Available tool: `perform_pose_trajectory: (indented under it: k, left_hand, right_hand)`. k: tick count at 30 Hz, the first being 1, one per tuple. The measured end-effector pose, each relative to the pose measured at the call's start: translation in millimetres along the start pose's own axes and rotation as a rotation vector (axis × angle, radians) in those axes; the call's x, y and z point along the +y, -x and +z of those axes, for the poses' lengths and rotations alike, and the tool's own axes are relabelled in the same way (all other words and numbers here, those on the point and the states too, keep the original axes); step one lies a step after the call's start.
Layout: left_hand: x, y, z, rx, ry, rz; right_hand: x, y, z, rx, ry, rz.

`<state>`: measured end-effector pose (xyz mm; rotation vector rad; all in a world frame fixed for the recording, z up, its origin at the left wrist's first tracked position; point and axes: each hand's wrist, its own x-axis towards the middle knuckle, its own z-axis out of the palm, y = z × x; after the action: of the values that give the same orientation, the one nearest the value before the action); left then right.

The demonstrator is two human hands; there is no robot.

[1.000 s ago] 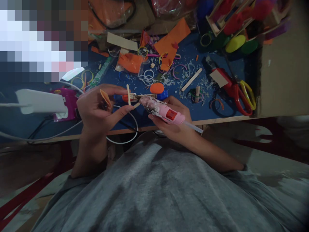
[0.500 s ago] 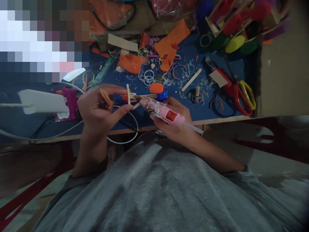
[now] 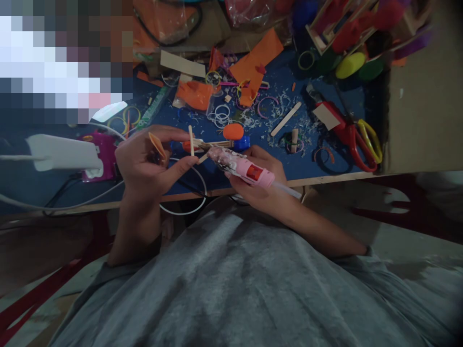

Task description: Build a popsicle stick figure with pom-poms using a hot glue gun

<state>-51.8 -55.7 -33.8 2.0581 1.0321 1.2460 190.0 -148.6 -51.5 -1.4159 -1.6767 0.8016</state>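
My left hand [image 3: 146, 161] is closed around a small craft piece of wooden sticks [image 3: 202, 143] with an orange paper scrap [image 3: 158, 144] on it, held over the table's near edge. My right hand [image 3: 258, 185] grips a pink glue gun [image 3: 243, 166] whose nozzle touches the stick piece. A clear glue stick [image 3: 287, 190] pokes out of the gun's back end. Both hands are just above my grey shirt.
The blue table [image 3: 325, 166] is littered with orange paper [image 3: 253, 60], rubber bands [image 3: 221, 114], shavings and wooden sticks [image 3: 285, 119]. Red and yellow scissors [image 3: 356, 135] lie right; a box of coloured parts [image 3: 347, 33] at back. A white plug [image 3: 61, 152] and cables sit left.
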Motion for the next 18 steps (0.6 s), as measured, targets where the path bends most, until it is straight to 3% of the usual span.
perform_pose_trajectory:
  k: [18]
  left_hand:
    - [1.0, -1.0, 0.7, 0.002, -0.003, 0.009]
  right_hand:
    - [1.9, 1.5, 6.6, 0.052, 0.062, -0.032]
